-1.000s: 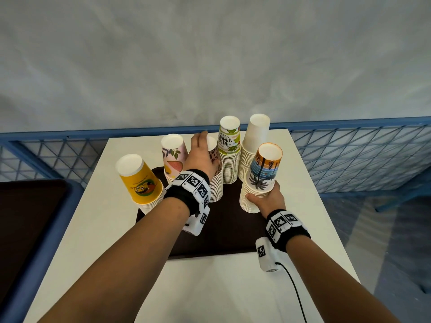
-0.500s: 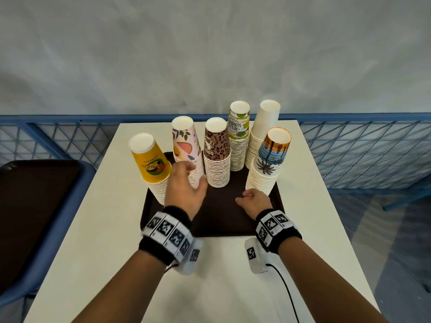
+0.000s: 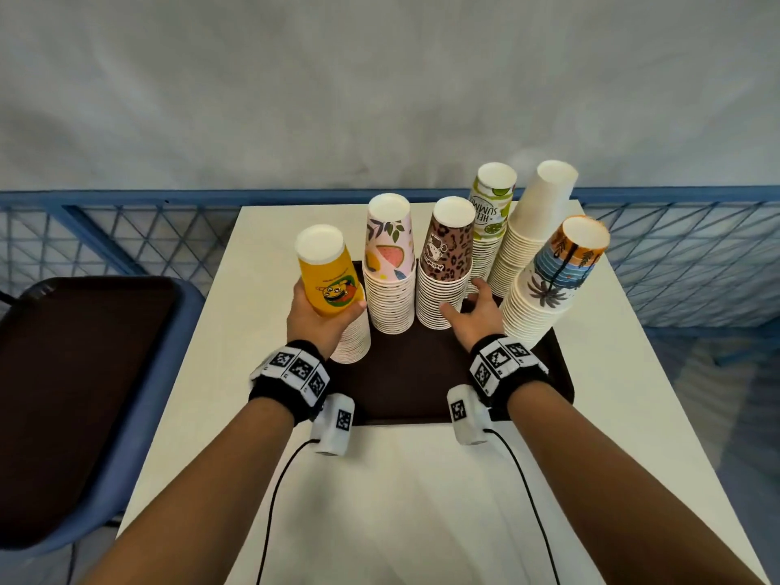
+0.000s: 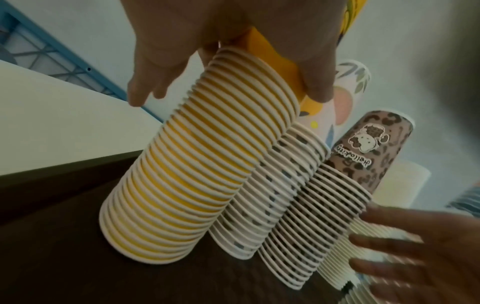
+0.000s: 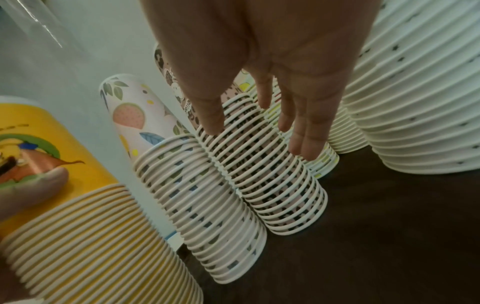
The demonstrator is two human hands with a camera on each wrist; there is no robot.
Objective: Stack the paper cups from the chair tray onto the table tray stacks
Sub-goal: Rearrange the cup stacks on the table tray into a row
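Six stacks of upturned paper cups stand on the dark table tray (image 3: 405,386). My left hand (image 3: 323,316) grips the top of the yellow stack (image 3: 333,285), thumb on its right side; the left wrist view shows the same grip on the yellow stack (image 4: 197,164). My right hand (image 3: 470,308) is open, and its straight fingers (image 5: 301,142) touch the rims of the leopard-print stack (image 3: 445,268) from the front right. In the right wrist view the leopard-print stack (image 5: 275,185) lies under that hand (image 5: 254,131). The chair tray (image 3: 76,373) at the left shows no cups.
A pink fruit stack (image 3: 388,263) stands between the yellow and leopard ones. A lime-print stack (image 3: 489,221), a plain white stack (image 3: 534,221) and a leaning palm-tree stack (image 3: 553,285) fill the right. A blue mesh rail (image 3: 126,230) runs behind the white table (image 3: 405,500).
My left hand has gone from the tray's front up to the yellow stack and taken hold of it. My right hand has moved forward and left to the leopard-print stack.
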